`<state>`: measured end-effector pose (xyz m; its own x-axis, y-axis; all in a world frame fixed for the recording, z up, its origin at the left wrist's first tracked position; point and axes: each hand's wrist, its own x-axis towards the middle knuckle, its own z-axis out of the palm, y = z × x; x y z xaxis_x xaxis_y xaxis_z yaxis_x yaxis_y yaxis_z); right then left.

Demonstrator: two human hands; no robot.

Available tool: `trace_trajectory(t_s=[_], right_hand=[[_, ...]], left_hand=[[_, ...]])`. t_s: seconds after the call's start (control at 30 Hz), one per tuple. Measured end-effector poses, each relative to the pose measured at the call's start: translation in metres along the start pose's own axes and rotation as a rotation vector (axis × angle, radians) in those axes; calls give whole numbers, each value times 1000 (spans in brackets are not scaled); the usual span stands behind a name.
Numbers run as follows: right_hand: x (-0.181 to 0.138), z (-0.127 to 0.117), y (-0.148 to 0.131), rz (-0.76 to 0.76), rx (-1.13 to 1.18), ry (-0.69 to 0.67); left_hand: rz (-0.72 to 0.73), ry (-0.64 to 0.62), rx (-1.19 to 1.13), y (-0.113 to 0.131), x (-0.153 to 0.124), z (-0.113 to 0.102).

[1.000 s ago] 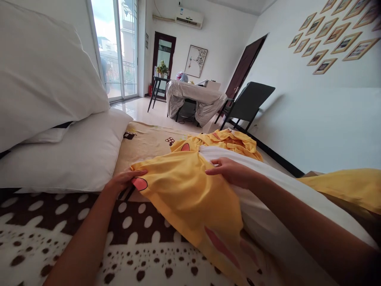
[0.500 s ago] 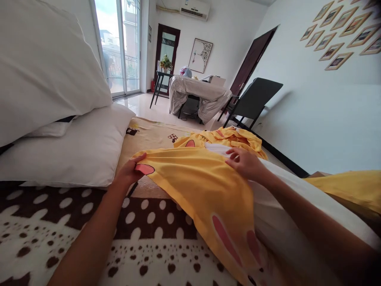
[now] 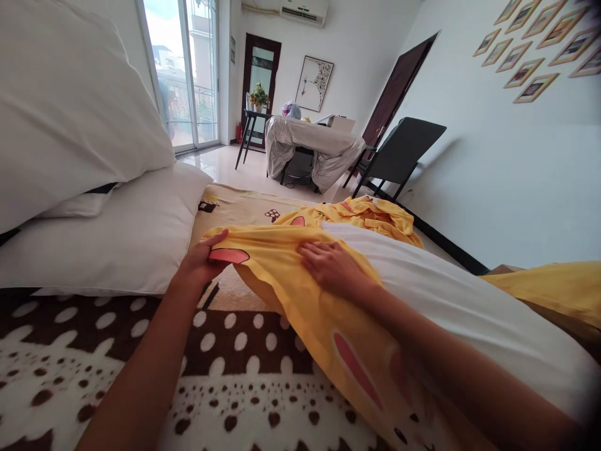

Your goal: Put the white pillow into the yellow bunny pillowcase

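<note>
A yellow pillowcase-like cloth (image 3: 277, 275) with a printed rabbit and pink ears stretches across the middle of the bed. At its left corner my left hand (image 3: 201, 260) is closed, thumb on top, gripping the edge beside a pink patch. My right hand (image 3: 331, 266) rests on the upper part of the cloth, its slightly bent fingers laid on the surface and a little blurred. White bedding (image 3: 441, 300) lies beside the cloth, partly behind my right forearm. Beyond it sits a crumpled yellow printed cloth (image 3: 375, 216).
White pillows (image 3: 103, 232) are stacked at the left. A brown and white patterned blanket (image 3: 253, 388) covers the near bed. Another yellow fabric (image 3: 558, 294) lies at the right edge. Farther off stand a covered table (image 3: 314, 138) and a dark chair (image 3: 404, 150).
My right hand has moved left, from the cloth's right side onto its middle, and more white bedding shows. My left hand keeps its grip, and the cloth between the hands is more bunched.
</note>
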<state>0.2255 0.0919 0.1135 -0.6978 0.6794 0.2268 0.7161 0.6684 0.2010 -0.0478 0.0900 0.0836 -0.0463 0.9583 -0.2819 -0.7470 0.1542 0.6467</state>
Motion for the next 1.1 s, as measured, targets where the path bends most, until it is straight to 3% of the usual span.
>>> trace_trajectory(t_s=[0.1,0.17,0.27,0.37,0.53,0.77,1.1], right_hand=[[-6,-4,22,119,-9,-9],[-11,-11,17,143,-102,42],[-17,-19,-20,62,-223,201],[-17,-20,-66,-89,-244,261],[-5,-4,-104,136,-323,163],[2,10,-109,173,-415,79],[9,4,-102,181,-279,33]], left_hand=[[-28,-28,-26,1,-1,2],[-23,-26,-22,0,-3,4],[66,10,13,0,-9,10],[170,36,34,0,-15,16],[172,60,22,2,-25,24],[179,71,32,1,-26,27],[115,39,-5,2,-40,38]])
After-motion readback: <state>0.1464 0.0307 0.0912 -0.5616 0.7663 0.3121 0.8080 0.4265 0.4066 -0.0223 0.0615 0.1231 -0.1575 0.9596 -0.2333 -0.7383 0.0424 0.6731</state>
